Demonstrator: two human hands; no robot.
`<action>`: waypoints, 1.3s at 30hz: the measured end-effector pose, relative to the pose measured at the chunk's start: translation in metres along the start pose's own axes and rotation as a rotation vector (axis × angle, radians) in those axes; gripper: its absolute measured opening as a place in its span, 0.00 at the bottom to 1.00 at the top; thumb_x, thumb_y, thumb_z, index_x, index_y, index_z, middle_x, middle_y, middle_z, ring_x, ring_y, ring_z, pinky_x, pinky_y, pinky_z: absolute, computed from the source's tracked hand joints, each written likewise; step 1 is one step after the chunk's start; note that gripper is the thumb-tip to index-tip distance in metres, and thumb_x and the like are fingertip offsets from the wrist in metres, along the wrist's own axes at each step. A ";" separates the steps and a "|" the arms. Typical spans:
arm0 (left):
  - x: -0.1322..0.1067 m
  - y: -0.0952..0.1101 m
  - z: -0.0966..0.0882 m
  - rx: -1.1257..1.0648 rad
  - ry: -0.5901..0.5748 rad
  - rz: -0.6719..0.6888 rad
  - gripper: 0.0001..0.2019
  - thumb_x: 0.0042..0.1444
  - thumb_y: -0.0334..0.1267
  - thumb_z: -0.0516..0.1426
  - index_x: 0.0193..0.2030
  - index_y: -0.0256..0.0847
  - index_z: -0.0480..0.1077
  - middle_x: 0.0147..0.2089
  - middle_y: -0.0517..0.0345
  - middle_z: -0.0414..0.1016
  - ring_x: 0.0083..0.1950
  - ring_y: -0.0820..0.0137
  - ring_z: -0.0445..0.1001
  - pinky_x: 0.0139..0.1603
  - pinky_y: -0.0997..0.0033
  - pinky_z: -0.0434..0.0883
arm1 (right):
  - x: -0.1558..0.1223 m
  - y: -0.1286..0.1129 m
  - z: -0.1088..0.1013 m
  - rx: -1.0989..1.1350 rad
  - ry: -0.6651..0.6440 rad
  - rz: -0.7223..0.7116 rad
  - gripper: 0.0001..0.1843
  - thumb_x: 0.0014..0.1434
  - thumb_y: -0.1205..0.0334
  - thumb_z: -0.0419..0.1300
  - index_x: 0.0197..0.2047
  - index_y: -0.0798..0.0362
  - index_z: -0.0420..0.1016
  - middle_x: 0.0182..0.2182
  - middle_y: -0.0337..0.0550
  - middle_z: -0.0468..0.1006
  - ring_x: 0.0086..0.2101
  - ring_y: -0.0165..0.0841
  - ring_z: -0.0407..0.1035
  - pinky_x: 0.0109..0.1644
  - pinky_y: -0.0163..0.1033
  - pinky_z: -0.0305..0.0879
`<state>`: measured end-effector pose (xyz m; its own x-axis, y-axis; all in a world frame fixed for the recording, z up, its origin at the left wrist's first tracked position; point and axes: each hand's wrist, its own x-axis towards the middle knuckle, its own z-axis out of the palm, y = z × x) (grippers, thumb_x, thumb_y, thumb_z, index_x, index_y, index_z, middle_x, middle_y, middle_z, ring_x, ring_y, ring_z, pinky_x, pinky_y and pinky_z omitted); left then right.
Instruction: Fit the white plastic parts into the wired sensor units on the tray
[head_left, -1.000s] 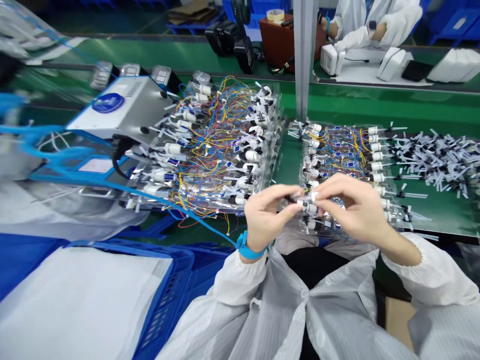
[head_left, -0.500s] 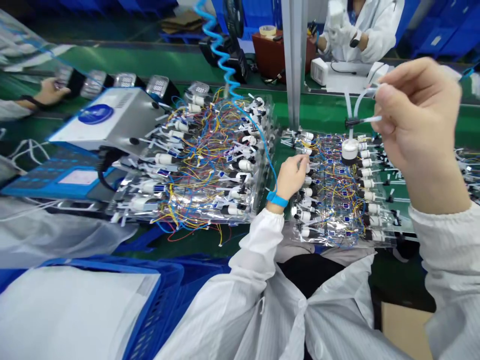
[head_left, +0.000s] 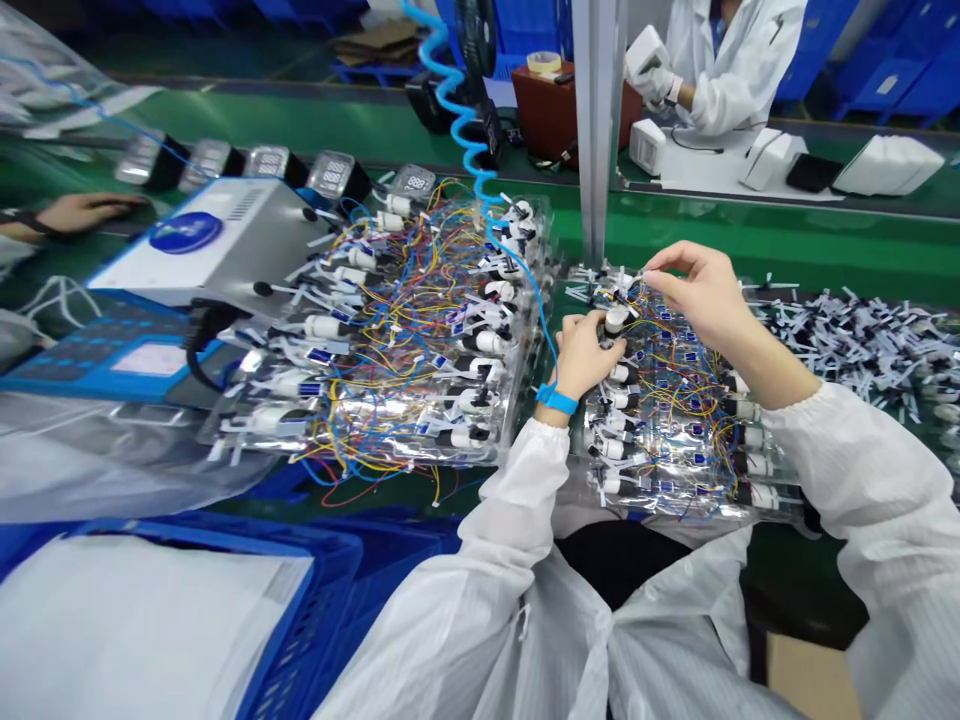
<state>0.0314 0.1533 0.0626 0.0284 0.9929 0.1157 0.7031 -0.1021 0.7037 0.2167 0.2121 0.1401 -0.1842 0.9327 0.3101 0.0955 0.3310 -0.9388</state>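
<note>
Wired white module (head_left: 615, 321) gripped in left hand (head_left: 589, 357), above clear tray (head_left: 660, 510) of colored wires (head_left: 675, 400). Right hand (head_left: 701, 290) just beyond module, fingers (head_left: 652, 268) pinched together; any hold too unclear to tell.

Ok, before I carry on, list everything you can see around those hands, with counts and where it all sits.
clear trays of wired fittings: two, multicoloured wires, side by side mid-bench
loose tube pieces: many, black and white, right of the trays
digital readouts: five, dark, behind the left tray
bench unit: one, grey with blue logo, left
coiled hose: one, blue, above the left tray
crate: one, blue, lower left
co-worker: one, white coat, across the bench
left hand: blue wrist strap, at the right tray
right hand: bare, over the right tray
</note>
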 end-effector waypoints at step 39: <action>0.024 -0.021 0.014 -0.715 0.103 0.133 0.12 0.56 0.37 0.68 0.47 0.39 0.78 0.50 0.49 0.85 0.52 0.62 0.84 0.58 0.62 0.78 | -0.005 0.020 -0.006 -0.407 -0.535 -0.067 0.15 0.64 0.48 0.65 0.37 0.52 0.81 0.31 0.42 0.81 0.31 0.33 0.69 0.38 0.41 0.62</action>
<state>0.0274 0.1803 0.0411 -0.0105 0.9621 0.2725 0.0622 -0.2714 0.9605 0.2256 0.2146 0.1207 -0.6517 0.7434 0.1505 0.4088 0.5114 -0.7559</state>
